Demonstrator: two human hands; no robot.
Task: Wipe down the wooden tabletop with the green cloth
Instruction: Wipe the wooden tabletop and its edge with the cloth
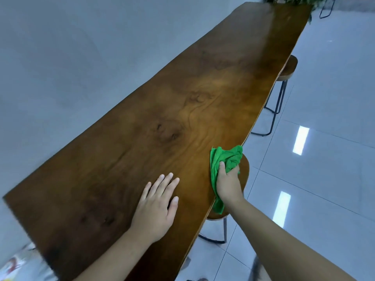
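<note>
Head view, looking down along a long, narrow wooden bench (182, 110). No brand, label or legible writing shows on anything here. The bench top is a single dark brown slab with a glossy finish, swirling grain and several darker knots near its middle; its long edges are slightly wavy rather than straight, and the far end tapers toward some green leaves (292, 1) at the top of the view.

My left hand (158, 205) lies flat and open on the wood, palm down, fingers spread and pointing away from me, holding nothing. My right hand (228, 183) is closed around a green cloth (225, 159), gripping it at the bench's right edge. The cloth is soft, crumpled and bright green, with a fuzzy weave; one bunch rises above my knuckles and a tail hangs down past my wrist, over the edge.

Just under that edge, below my right hand, stands a stool (244, 179) with a rounded wooden seat and thin dark metal legs. A second stool (290, 67) of the same make stands farther along the same side. The floor (324, 159) is large pale glossy tiles with thin dark joints, mirroring two bright rectangular lights. A plain pale wall (71, 57) runs along the bench's left side.
</note>
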